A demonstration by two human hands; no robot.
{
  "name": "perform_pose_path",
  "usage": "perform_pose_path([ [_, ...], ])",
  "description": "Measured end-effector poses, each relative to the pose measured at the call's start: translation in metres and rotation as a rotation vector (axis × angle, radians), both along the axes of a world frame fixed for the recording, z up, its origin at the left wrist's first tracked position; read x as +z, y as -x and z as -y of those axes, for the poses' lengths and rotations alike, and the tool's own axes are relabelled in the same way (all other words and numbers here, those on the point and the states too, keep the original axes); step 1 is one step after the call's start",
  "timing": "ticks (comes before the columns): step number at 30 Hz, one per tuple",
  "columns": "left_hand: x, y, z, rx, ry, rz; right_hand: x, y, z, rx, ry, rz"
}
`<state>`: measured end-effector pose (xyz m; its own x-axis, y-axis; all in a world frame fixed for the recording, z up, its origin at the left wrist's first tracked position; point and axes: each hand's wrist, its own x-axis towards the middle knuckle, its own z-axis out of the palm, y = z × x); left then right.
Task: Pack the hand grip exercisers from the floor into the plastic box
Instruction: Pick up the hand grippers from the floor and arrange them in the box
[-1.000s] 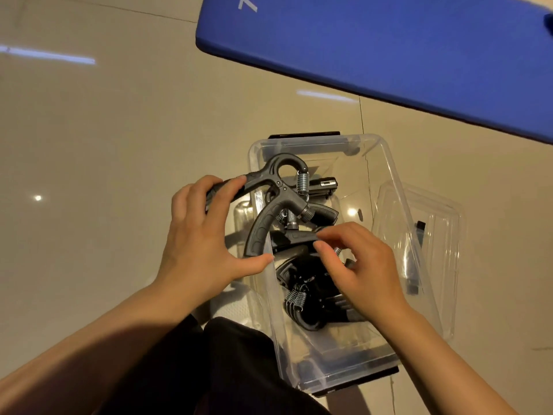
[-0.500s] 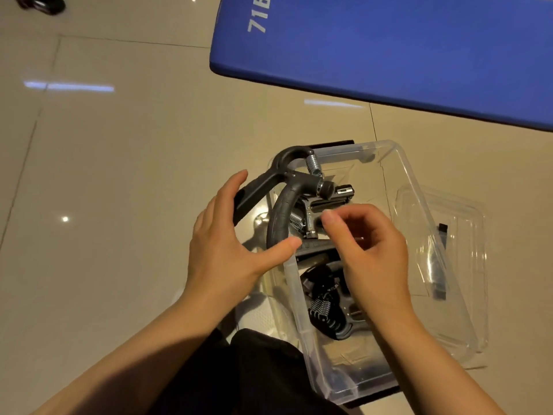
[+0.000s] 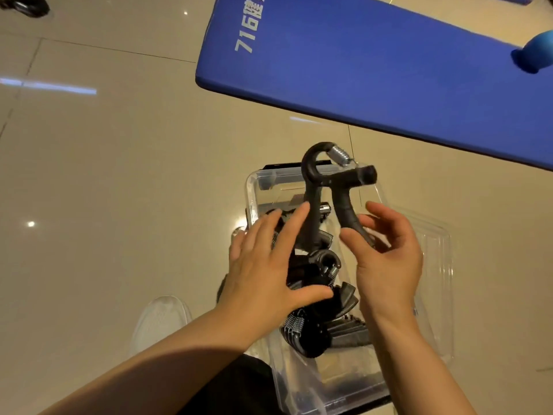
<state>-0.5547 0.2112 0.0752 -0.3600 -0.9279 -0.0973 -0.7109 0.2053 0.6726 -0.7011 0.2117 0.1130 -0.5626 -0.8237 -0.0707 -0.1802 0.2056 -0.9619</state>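
Note:
A black hand grip exerciser with a silver spring stands upright over the clear plastic box, its loop on top and both handles pointing down. My right hand grips its right handle between thumb and curled fingers. My left hand is spread with straight fingers, and the index fingertip touches the left handle. Several more black exercisers lie piled inside the box, partly hidden by my hands.
The box's clear lid lies on the floor against its right side. A blue mat lies beyond, with a blue ball on it. A white shoe is at lower left, and a dark object sits on the beige tiles at far left.
The exerciser has swung from slanting left to upright over the box. My right hand has taken its right handle, and my left hand has let go and opened flat.

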Motion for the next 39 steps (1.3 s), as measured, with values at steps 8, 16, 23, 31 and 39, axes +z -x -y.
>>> perform_pose_path([
  [8, -0.020, -0.037, 0.013, -0.184, -0.085, 0.318, -0.068, 0.056, 0.002, 0.776, 0.026, -1.061],
  [16, -0.019, -0.034, 0.013, -0.199, -0.133, 0.362, -0.090, 0.058, -0.017, 0.889, -0.323, -1.029],
  [23, -0.020, -0.036, 0.014, -0.184, -0.161, 0.353, -0.084, 0.062, 0.011, 1.000, -0.633, -1.076],
  [31, -0.021, -0.034, 0.014, -0.173, -0.187, 0.357, -0.067, 0.048, 0.037, 0.829, -0.288, -1.433],
  [39, -0.020, -0.033, 0.015, -0.184, -0.193, 0.386, -0.104, 0.056, 0.053, 0.972, -0.335, -1.400],
])
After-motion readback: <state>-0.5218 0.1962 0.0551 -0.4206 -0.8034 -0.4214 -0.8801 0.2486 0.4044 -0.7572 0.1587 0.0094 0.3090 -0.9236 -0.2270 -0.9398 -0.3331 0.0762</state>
